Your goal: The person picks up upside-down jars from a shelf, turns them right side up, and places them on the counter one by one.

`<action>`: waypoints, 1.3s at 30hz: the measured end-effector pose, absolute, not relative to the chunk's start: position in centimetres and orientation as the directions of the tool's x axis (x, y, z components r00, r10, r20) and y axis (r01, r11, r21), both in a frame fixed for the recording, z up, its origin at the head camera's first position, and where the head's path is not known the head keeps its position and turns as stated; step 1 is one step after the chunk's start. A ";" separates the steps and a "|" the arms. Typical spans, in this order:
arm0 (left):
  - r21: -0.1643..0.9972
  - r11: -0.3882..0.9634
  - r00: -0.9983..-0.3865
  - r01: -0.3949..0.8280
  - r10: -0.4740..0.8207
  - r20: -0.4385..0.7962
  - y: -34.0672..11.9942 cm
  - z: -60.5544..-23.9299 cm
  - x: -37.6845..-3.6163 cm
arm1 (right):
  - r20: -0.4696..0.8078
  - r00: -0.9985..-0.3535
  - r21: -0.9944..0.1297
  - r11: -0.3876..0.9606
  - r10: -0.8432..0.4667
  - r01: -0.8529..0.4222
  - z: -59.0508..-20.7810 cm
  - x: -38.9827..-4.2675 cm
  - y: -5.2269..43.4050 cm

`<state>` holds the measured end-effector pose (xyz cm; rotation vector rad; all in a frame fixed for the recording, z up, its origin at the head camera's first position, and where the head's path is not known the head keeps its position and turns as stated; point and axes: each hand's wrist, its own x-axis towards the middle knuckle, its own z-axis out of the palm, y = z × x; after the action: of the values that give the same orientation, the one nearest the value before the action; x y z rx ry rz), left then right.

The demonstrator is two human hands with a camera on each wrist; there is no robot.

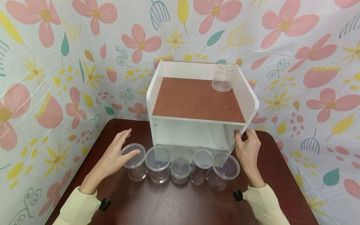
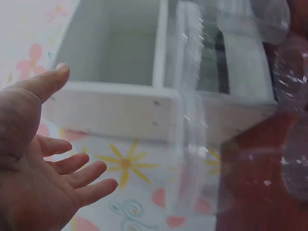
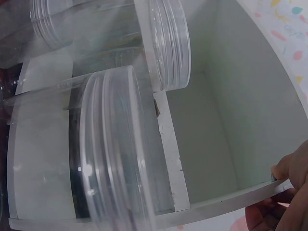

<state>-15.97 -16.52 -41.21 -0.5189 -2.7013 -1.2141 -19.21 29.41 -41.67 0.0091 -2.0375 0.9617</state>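
A small white shelf unit [image 1: 248,93] with a brown top board stands on the table. Along its front runs a row of several clear plastic jars with lids, among them the leftmost jar [image 1: 137,173] and the rightmost jar [image 1: 216,181]. My left hand [image 1: 112,157] is beside the leftmost jar, fingers spread, its thumb overlapping the lid in the head view. In the left wrist view the left palm [image 2: 38,192] holds nothing. My right hand [image 1: 248,150] pinches the front edge of the unit's right side panel [image 3: 226,202], thumb inside and fingers outside.
Another clear jar [image 1: 222,82] stands on the brown top board, in the back right corner. Below that board is an open compartment [image 1: 188,132]. The dark red table [image 1: 157,209] reaches toward me, and a flowered cloth [image 1: 180,34] hangs behind and at the sides.
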 end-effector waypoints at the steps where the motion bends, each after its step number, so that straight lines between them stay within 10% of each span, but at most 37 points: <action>1: 0.700 0.606 -0.926 0.378 0.266 0.269 -16.3 -40.8 -15.9 | 0.705 -0.630 -0.626 0.703 0.326 -0.337 -41.7 -19.2 29.4; 29: 0.651 0.363 -0.736 0.667 0.461 0.496 -6.1 -31.2 -17.9 | 0.703 -0.634 -0.629 0.699 0.324 -0.340 -41.8 -19.3 29.5; 39: 0.687 0.356 -0.763 0.633 0.439 0.475 -3.4 -29.2 -20.8 | 0.703 -0.636 -0.628 0.698 0.319 -0.344 -41.8 -19.3 29.5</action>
<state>-20.77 -3.45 -29.22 -0.9670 -2.4073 -1.3649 -19.32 29.54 -41.83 0.0194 -2.0407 0.9712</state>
